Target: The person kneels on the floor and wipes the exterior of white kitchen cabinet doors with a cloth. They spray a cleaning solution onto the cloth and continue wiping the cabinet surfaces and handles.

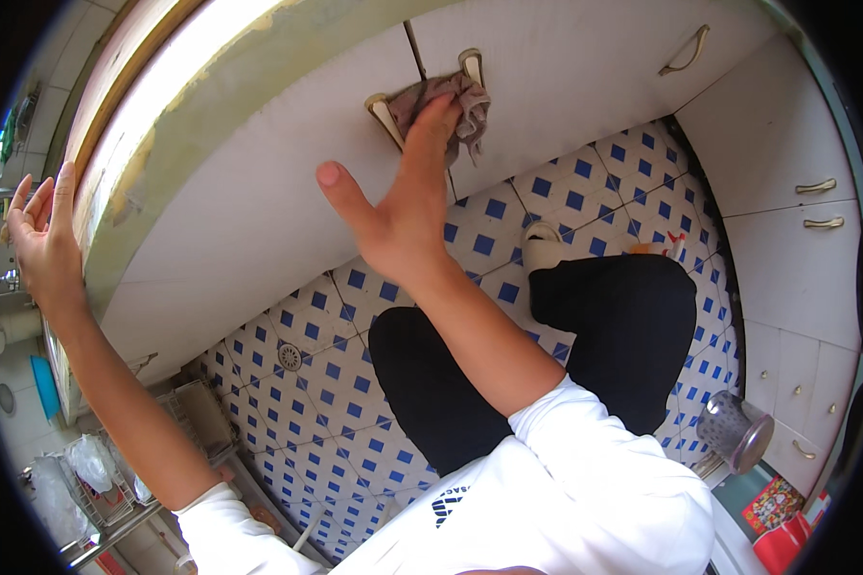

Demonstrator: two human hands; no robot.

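Observation:
A crumpled greyish-brown cloth [474,108] lies against the white cabinet doors [288,187], between two metal-and-white door handles [384,116]. My right hand [410,208] presses the cloth to the doors with its fingers, which are partly hidden in the folds. Its thumb sticks out to the left, away from the cloth. At far left, my left hand [47,248] is raised at the edge of the countertop [180,93], fingers apart and holding nothing. Whether its palm bears on the edge is hard to tell.
Blue-and-white floor tiles [395,374] hold a round drain [289,356] and a spray bottle [672,246]. A lidded bin [735,431] stands at right, near white drawers [795,273]. A faucet [0,277], a blue basin [44,387] and wire racks [108,496] are at left.

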